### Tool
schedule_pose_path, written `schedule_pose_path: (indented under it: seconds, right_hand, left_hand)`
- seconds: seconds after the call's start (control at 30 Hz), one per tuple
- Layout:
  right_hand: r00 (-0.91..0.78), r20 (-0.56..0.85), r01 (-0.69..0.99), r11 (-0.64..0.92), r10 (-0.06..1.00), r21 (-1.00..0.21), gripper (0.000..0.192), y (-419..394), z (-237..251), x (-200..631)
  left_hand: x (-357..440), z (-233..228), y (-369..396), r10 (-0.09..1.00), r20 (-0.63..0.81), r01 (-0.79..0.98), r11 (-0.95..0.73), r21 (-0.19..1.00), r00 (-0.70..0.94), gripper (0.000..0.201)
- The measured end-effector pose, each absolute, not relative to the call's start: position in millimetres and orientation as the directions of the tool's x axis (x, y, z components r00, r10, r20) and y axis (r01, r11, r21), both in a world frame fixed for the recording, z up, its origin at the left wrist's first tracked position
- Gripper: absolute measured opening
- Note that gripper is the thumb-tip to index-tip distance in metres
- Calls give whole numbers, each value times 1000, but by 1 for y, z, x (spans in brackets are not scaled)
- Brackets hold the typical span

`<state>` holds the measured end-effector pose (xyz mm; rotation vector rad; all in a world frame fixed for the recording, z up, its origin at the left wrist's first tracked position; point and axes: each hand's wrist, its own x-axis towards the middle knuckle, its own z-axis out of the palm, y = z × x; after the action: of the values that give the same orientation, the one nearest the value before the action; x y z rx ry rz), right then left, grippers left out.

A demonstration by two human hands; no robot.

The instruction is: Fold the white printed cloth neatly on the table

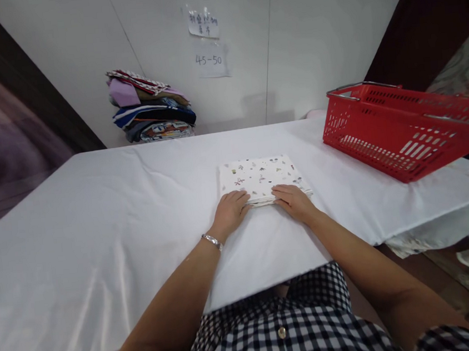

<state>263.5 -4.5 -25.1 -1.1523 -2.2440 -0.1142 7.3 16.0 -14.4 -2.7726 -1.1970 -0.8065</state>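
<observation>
A white folded cloth [259,175] with a small scattered print lies flat on the table, its layered near edge facing me. My left hand [230,212] is closed on the left part of that edge, fingers on top and thumb along the front. On the right part, my right hand [295,201] grips the same edge in a like way, fingers over the top layer. A silvery bracelet [212,242] circles my left wrist.
The table [97,223] wears a white, slightly creased cover. A stack of folded fabrics [152,109] stands at the back left by the wall. At the right is a red plastic basket [389,131] with metal handles. Two paper notes [212,60] are on the wall.
</observation>
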Motion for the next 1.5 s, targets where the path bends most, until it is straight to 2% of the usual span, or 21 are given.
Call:
schedule_pose_path:
  seconds: [0.5,0.7,0.8,1.07,1.3,1.5]
  right_hand:
    - [-401,534,801,567,745,-190,26,-3,-27,258]
    - [-362,589,834,533,722,-141,25,0,-29,250]
    - [-373,568,833,535,734,-144,24,1,-30,250]
    - [-385,538,806,557,750,-201,26,-2,-32,253]
    - [-339,567,740,585,751,-333,32,-6,-28,255]
    - [-336,582,753,582,741,-306,28,-1,-31,254]
  left_hand:
    - [11,-12,14,685,448,719,-684,125,574,27]
    - [11,-9,20,691,500,762,-641,89,522,26]
    - [11,-10,19,697,478,764,-640,78,535,26]
    - [8,-15,13,718,454,758,-639,130,528,27]
    - [8,-7,11,729,447,722,-653,230,518,28]
    - [10,-11,15,736,465,738,-636,226,492,24]
